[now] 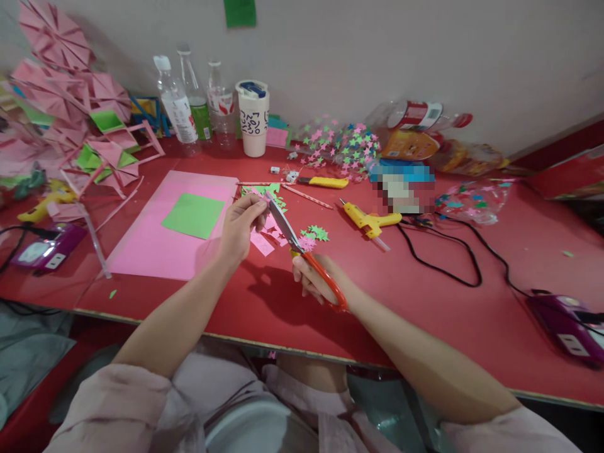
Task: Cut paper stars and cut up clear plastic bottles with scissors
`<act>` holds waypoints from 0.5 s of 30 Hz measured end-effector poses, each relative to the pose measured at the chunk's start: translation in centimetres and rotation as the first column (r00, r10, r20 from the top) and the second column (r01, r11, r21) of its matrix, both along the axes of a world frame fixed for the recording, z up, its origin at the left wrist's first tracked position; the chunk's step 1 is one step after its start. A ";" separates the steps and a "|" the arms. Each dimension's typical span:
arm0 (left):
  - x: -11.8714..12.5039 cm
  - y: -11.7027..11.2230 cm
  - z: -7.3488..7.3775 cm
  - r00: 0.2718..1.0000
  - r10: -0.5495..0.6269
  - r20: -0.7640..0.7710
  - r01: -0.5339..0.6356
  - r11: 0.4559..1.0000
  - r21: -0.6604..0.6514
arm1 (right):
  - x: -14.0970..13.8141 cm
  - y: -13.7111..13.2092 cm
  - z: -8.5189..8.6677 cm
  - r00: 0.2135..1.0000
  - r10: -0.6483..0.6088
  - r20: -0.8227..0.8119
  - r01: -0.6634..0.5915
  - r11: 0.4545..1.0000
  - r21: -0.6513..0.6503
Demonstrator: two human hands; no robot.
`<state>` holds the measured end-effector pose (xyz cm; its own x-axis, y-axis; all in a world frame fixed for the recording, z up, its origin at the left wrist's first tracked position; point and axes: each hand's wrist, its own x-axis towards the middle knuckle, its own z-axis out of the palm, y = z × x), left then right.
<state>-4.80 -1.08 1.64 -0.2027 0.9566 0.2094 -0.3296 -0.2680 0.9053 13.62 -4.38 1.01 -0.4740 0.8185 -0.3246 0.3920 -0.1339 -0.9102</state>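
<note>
My right hand (316, 277) grips a pair of scissors (325, 277) by its red-orange handle, the blades pointing up and left. At the blade tips, my left hand (243, 223) is closed in a pinch on a small piece of paper (267, 196), mostly hidden by the fingers. Below the blades lie pink paper scraps (262, 242) and green paper scraps (278, 189). Small green paper stars (317, 233) and pink paper stars (306, 243) form a little pile beside the scissors. Left of my hands, a green paper square (193, 215) rests on a large pink sheet (151, 251).
A yellow glue gun (368, 219) and a yellow utility knife (325, 182) lie to the right and behind. Clear bottles (177, 107) and a white cup (255, 119) stand along the wall. Pink folded-paper models (89, 100) fill the left. A purple power strip (566, 327) sits right.
</note>
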 end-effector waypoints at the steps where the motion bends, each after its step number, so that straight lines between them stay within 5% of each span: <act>1: 0.0 0.0 0.0 1.000 0.000 -0.003 0.000 1.000 0.001 | 0.0 0.0 0.0 1.000 -0.004 0.006 0.004 1.000 0.001; 10: 0.1 0.0 0.1 1.000 -0.010 0.023 0.010 1.000 0.010 | -0.5 -0.5 1.8 0.996 -0.039 0.078 0.040 0.999 -0.012; 15: -0.1 0.2 0.0 0.999 -0.044 0.019 0.045 0.999 -0.015 | -0.5 -0.5 1.9 0.992 -0.117 -0.035 0.119 0.992 0.040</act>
<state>-4.90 -0.91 1.66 -0.1637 0.9679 0.1908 -0.3579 -0.2385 0.9028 13.17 -4.84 2.94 -0.3831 0.8818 -0.2749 0.3458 -0.1390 -0.9280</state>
